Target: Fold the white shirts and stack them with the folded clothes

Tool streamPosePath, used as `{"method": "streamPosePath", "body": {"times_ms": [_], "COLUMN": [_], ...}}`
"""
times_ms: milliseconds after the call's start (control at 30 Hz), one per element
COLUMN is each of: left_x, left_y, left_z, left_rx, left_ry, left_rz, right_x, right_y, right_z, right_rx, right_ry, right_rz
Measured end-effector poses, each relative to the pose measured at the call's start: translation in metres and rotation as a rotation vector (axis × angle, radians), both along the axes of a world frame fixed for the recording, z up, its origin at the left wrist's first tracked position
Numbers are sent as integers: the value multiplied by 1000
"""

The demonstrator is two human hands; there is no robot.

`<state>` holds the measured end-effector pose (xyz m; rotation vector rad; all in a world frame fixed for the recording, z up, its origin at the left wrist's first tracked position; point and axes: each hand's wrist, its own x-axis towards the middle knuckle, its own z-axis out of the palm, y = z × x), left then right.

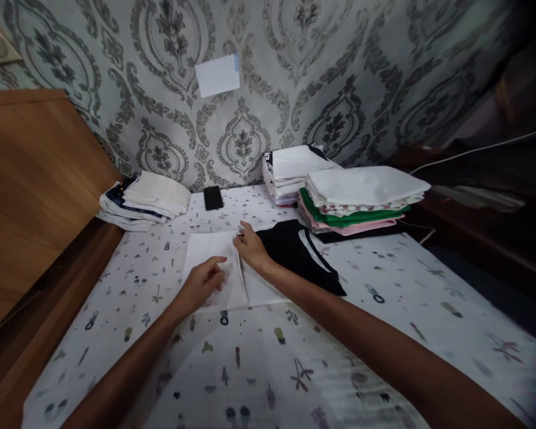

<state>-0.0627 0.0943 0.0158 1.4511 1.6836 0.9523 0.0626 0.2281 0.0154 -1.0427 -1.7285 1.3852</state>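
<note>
A white garment (217, 245), partly folded into a rectangle, lies flat on the bed in front of me. My left hand (204, 281) is over its near left part, the index finger stretched out and the other fingers loosely bent, holding nothing. At the far right corner of the fold, my right hand (251, 247) pinches the white cloth's edge between thumb and fingers. Just right of that hand is a black garment (283, 241) with a pale strip along one side. Part of the white cloth lies beneath my right wrist.
Stacks of folded clothes stand at the back: a cream-topped stack (156, 190) on the left, a white stack (295, 161) and a taller mixed stack (361, 187) on the right. A black phone-like object (213, 198) lies near the wall. A wooden panel (40, 196) borders the left.
</note>
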Motion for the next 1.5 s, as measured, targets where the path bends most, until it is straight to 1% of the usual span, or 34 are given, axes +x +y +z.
{"method": "streamPosePath", "body": {"times_ms": [33,67,100,133,167,233,300,367,467,533,633,700,767,867,967,1033,1167,1267,1333,1500], "left_x": [-4,-9,-15,-20,-26,-37,-49,-62,-83,-99,-124,-137,-146,-149,-148,-148,-149,-150,-149,-147], "left_y": [2,5,9,13,17,26,35,43,56,65,75,80,83,86,87,88,87,89,92,108], "left_z": [2,3,2,1,-2,-12,-25,-36,-43,-41,-33,-27,-21,-14,-11,-12,-13,-13,-11,-8], "left_rx": [56,120,185,240,277,271,194,116,26,36,139,166,159,162,177,181,154,124,123,154], "left_ry": [106,227,348,451,530,625,690,745,755,729,678,654,643,637,631,564,353,297,373,779], "left_rz": [3,11,20,24,21,-1,-28,-46,-25,15,64,70,53,20,0,-27,-84,-134,-149,-185], "right_x": [3,4,4,3,1,-4,-8,-10,-9,-8,-10,-15,-21,-31,-35,-35,-35,-35,-36,-39], "right_y": [-1,-4,-9,-15,-22,-38,-50,-58,-59,-57,-52,-50,-49,-51,-53,-53,-47,-42,-39,-40], "right_z": [1,2,2,1,-1,-9,-18,-25,-28,-25,-15,-8,-4,-5,-9,-10,-6,-6,-10,-23], "right_rx": [197,367,487,568,616,657,681,698,699,679,654,658,677,700,701,685,624,609,623,654], "right_ry": [-86,-167,-234,-300,-373,-522,-635,-694,-728,-739,-753,-760,-749,-722,-728,-743,-781,-815,-816,-827], "right_rz": [-9,13,63,130,205,324,374,388,398,406,429,426,421,465,498,505,512,497,479,445]}}
